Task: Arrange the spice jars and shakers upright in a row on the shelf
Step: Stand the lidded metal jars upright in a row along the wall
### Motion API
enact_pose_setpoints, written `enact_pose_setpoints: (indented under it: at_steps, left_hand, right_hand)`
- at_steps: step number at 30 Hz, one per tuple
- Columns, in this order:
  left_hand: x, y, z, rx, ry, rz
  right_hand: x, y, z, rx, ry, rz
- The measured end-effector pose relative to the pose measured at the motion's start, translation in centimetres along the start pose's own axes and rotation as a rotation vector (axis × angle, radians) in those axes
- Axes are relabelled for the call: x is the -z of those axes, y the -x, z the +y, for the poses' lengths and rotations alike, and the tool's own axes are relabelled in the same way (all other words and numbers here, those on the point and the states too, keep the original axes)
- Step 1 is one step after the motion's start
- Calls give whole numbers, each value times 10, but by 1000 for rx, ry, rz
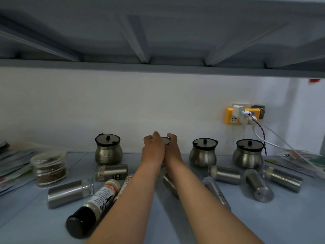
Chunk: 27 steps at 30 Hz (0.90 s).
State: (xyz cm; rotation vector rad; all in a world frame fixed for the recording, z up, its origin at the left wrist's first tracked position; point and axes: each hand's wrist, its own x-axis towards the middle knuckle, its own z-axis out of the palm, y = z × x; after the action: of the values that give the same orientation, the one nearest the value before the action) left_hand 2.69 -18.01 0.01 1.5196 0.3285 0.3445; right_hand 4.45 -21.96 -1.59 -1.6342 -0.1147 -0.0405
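Black-capped spice bottle (91, 206) lies toppled nearest, left of both outstretched forearms.
Left hand (152, 149) and right hand (171, 148) are closed together around a lidded jar (166, 140) at the shelf (193, 224) back; steel shakers (257, 184) lie scattered around it.

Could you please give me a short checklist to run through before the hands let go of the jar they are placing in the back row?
1. Both hands on the jar: left hand and right hand clasp the held jar: ok.
2. Jar base seated on the shelf: hidden by hands: cannot tell.
3. Lid on: lid edge visible: ok.
4. Neighbours upright: left round jar, right round jar: ok.
5. Shakers standing: steel shaker lies on its side: not ok.
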Motion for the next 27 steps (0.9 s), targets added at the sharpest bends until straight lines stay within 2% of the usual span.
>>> enact_pose_setpoints:
  at_steps: [4, 12, 16, 20, 24, 27]
  left_hand:
    - [0, 1, -4, 10, 95, -22]
    - [3, -1, -6, -49, 100, -13]
    - [4, 2, -2, -100, 130, -8]
    - [3, 10, 1, -180, 150, 12]
    - [1, 21, 6, -291, 162, 32]
    - [2, 26, 6, -344, 158, 35]
  right_hand:
    - [0, -1, 3, 1, -10, -12]
    - [1, -2, 0, 59, 22, -81]
    - [1, -3, -4, 155, 177, -38]
    - [2, -8, -3, 267, 228, 47]
    - [2, 0, -8, 385, 43, 119]
    - [5, 5, -13, 390, -73, 118]
